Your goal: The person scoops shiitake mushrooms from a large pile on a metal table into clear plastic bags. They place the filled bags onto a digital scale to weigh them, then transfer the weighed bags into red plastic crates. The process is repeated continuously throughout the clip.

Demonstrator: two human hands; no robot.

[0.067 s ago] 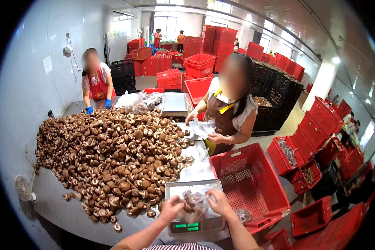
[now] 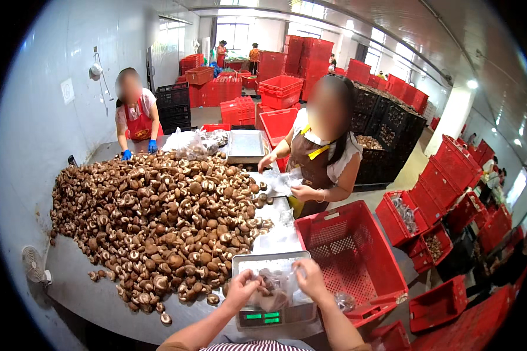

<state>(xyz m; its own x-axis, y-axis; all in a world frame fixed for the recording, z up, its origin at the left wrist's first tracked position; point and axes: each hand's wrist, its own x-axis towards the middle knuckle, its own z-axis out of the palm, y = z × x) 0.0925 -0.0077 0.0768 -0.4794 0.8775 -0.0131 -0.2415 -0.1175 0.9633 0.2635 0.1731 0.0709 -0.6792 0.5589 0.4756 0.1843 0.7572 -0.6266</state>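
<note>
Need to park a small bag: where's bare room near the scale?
Bare table shows between the mushroom heap, scale and left forearm. The red crate is mostly open past its clear bag. Crowded: the scale top, with a mushroom bag between left hand and right hand.

Wall: pale, glossy, along the grey worktop's left edge; a white sheet and a cable hang on it
Fan: small, white, by the worktop's near left corner
Windows: bright, at the room's back, past the far edge
Ceiling: white and shiny
Lamp: round, lit, near the top of a white pillar
Floor: pale, beyond the right edge
Red crates: stacked past the far edge
Black crates: stacked near the far left corner
</note>
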